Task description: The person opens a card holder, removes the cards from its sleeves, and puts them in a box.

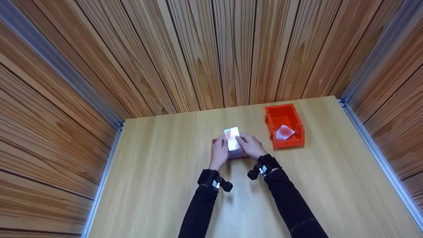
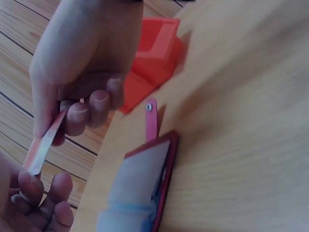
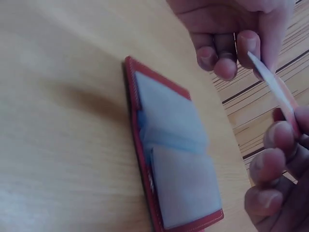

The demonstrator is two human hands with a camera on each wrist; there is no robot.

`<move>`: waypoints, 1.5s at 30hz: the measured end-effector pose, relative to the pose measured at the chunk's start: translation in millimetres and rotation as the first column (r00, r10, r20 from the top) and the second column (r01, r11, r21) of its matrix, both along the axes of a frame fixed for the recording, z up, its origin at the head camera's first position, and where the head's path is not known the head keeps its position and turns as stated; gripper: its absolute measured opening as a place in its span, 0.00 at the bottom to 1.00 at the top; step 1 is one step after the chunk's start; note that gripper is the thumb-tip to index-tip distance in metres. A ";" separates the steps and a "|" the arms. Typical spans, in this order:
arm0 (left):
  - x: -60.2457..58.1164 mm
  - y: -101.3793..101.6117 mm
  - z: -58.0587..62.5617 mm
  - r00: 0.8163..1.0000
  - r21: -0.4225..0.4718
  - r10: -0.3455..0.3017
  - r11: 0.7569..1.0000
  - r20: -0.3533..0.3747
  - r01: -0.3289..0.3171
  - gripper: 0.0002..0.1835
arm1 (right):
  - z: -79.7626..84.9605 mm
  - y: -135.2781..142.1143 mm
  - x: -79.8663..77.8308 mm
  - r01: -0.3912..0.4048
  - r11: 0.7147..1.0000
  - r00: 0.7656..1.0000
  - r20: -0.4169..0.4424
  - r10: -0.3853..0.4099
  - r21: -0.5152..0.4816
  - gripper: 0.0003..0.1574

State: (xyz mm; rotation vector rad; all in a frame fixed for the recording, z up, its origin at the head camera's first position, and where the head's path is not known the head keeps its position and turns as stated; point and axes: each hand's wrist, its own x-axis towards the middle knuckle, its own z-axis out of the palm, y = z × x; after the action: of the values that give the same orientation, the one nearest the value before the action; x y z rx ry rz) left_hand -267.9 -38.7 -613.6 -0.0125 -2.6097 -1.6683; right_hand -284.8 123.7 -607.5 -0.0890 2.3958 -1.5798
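A shiny whitish card (image 1: 232, 137) with a reddish patch is held up between both hands, glare washing out its face. My left hand (image 1: 219, 153) pinches its left edge with thumb and fingertips. On the opposite edge, my right hand (image 1: 251, 145) grips it between thumb and curled index finger. Seen nearly edge-on in the left wrist view, the card (image 2: 41, 150) is thin. Below the hands, a red card holder (image 3: 140, 159) lies opened flat on the table, with clear plastic sleeves (image 3: 186, 188) inside. Its pink snap strap (image 2: 151, 121) sticks out on the right side.
An orange-red plastic bin (image 1: 281, 111) stands on the table to the right of the hands. Inside it lies a whitish card (image 1: 285, 132) with a red patch. Wood-plank walls (image 1: 211, 56) enclose the light wooden table (image 1: 158, 172) at the back and sides.
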 end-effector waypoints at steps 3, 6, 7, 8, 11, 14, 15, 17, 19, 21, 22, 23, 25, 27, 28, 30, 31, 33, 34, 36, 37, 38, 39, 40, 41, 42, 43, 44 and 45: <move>0.5 0.3 -0.9 1.000 0.023 -0.013 1.000 -0.012 0.013 0.09 | 1.8 1.0 0.1 0.034 0.999 0.999 0.025 -0.034 -0.023 0.21; 2.0 -2.6 -6.6 0.999 -0.054 -0.022 0.998 -0.041 0.020 0.09 | 1.2 2.5 0.0 0.050 0.998 0.998 0.028 -0.049 -0.042 0.19; 2.4 -4.4 -9.5 0.998 -0.115 -0.027 0.993 -0.065 0.019 0.08 | 0.7 3.3 -0.1 0.047 0.998 0.999 0.015 -0.046 -0.036 0.19; 3.1 -6.2 -12.9 0.995 -0.192 -0.032 0.981 -0.090 0.014 0.08 | 0.1 4.1 -0.2 0.041 0.999 0.999 -0.005 -0.042 -0.027 0.19; 5.7 -12.1 -24.7 0.983 -0.405 -0.063 0.914 -0.175 -0.013 0.12 | -1.1 8.1 -1.0 0.038 0.999 0.999 -0.034 -0.038 -0.001 0.19; 8.6 -17.7 -36.8 0.976 -0.548 -0.100 0.836 -0.196 -0.024 0.18 | 0.2 13.1 -1.4 0.045 0.999 0.998 -0.036 -0.045 0.008 0.20; 9.6 -19.5 -40.5 0.976 -0.575 -0.109 0.818 -0.189 -0.020 0.20 | 1.1 15.1 -1.4 0.052 0.999 0.998 -0.023 -0.052 0.005 0.21; 11.4 -21.3 -46.5 0.979 -0.620 -0.123 0.785 -0.160 -0.003 0.22 | 3.8 20.8 -0.9 0.060 0.998 0.998 -0.008 -0.060 0.006 0.21; 13.5 -23.8 -50.7 0.983 -0.637 -0.126 0.770 -0.130 0.015 0.23 | 5.0 26.6 -1.0 0.069 0.998 0.998 0.008 -0.069 0.003 0.21; 15.1 -25.7 -53.7 0.986 -0.650 -0.127 0.760 -0.105 0.029 0.24 | 5.6 33.8 -1.0 0.080 0.997 0.997 0.023 -0.080 0.007 0.21; 15.8 -26.4 -54.6 0.987 -0.652 -0.128 0.757 -0.097 0.035 0.24 | 5.4 38.0 -1.5 0.085 0.996 0.996 0.025 -0.085 0.005 0.21; 16.4 -27.0 -55.4 0.987 -0.653 -0.129 0.757 -0.091 0.039 0.24 | 5.5 42.6 -1.9 0.088 0.996 0.996 0.025 -0.088 0.001 0.21; 17.0 -27.5 -56.5 0.987 -0.652 -0.134 0.757 -0.084 0.047 0.25 | 5.9 53.6 -2.7 0.100 0.995 0.995 0.019 -0.100 -0.017 0.20; 17.2 -27.5 -57.4 0.985 -0.651 -0.144 0.757 -0.091 0.050 0.24 | 8.1 66.2 -3.7 0.107 0.994 0.994 0.015 -0.107 -0.034 0.19; 17.3 -27.4 -57.8 0.984 -0.653 -0.148 0.756 -0.096 0.050 0.24 | 9.9 72.9 -4.4 0.109 0.993 0.994 0.014 -0.109 -0.048 0.19; 17.0 -27.3 -58.4 0.981 -0.657 -0.159 0.752 -0.115 0.045 0.23 | 15.1 86.9 -4.6 0.123 0.990 0.992 0.027 -0.122 -0.062 0.19; 17.0 -27.4 -58.8 0.979 -0.660 -0.163 0.750 -0.125 0.041 0.23 | 17.8 93.6 -4.9 0.133 0.989 0.991 0.039 -0.131 -0.066 0.19; 17.3 -27.8 -59.7 0.973 -0.663 -0.172 0.748 -0.151 0.029 0.23 | 22.3 106.3 -5.2 0.150 0.986 0.988 0.053 -0.147 -0.070 0.19; 17.5 -28.0 -60.1 0.970 -0.662 -0.177 0.749 -0.166 0.023 0.23 | 23.7 112.3 -5.2 0.162 0.984 0.986 0.058 -0.159 -0.070 0.19; 17.9 -28.2 -61.0 0.966 -0.661 -0.181 0.751 -0.183 0.016 0.22 | 25.7 122.7 -4.4 0.195 0.977 0.979 0.073 -0.189 -0.084 0.17; 18.1 -28.2 -61.5 0.964 -0.659 -0.182 0.752 -0.192 0.011 0.22 | 25.6 127.5 -4.0 0.205 0.974 0.977 0.073 -0.199 -0.097 0.16; 18.3 -28.1 -62.1 0.962 -0.657 -0.183 0.754 -0.201 0.006 0.22 | 25.3 132.1 -3.4 0.216 0.970 0.975 0.071 -0.209 -0.112 0.14; 18.4 -28.0 -62.8 0.960 -0.658 -0.184 0.753 -0.211 0.000 0.22 | 24.7 136.1 -2.8 0.232 0.964 0.972 0.065 -0.225 -0.127 0.13; 18.6 -27.8 -63.4 0.957 -0.657 -0.186 0.753 -0.224 -0.008 0.21 | 24.0 139.7 -2.1 0.254 0.957 0.967 0.059 -0.248 -0.138 0.12; 19.0 -27.7 -64.0 0.956 -0.658 -0.185 0.753 -0.229 -0.012 0.21 | 23.2 143.2 -1.3 0.278 0.950 0.961 0.045 -0.274 -0.142 0.11; 19.5 -27.4 -64.3 0.954 -0.658 -0.184 0.752 -0.238 -0.019 0.21 | 22.0 146.7 -0.8 0.301 0.944 0.953 0.019 -0.302 -0.136 0.12; 19.9 -27.1 -64.8 0.951 -0.660 -0.186 0.751 -0.246 -0.024 0.21 | 20.8 150.0 -0.4 0.330 0.935 0.943 -0.004 -0.333 -0.127 0.12; 20.4 -26.7 -64.9 0.949 -0.660 -0.188 0.751 -0.251 -0.026 0.21 | 19.7 153.2 0.2 0.361 0.925 0.930 -0.026 -0.366 -0.116 0.13; 20.8 -26.3 -65.0 0.948 -0.663 -0.190 0.748 -0.254 -0.028 0.21 | 18.8 155.9 0.7 0.395 0.914 0.915 -0.044 -0.400 -0.096 0.13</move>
State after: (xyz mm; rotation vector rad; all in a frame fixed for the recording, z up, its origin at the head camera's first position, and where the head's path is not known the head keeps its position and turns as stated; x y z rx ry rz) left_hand -247.1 -65.0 -678.6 -0.3832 -2.8043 -0.5828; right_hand -284.1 279.7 -588.7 0.3636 2.5093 -1.8764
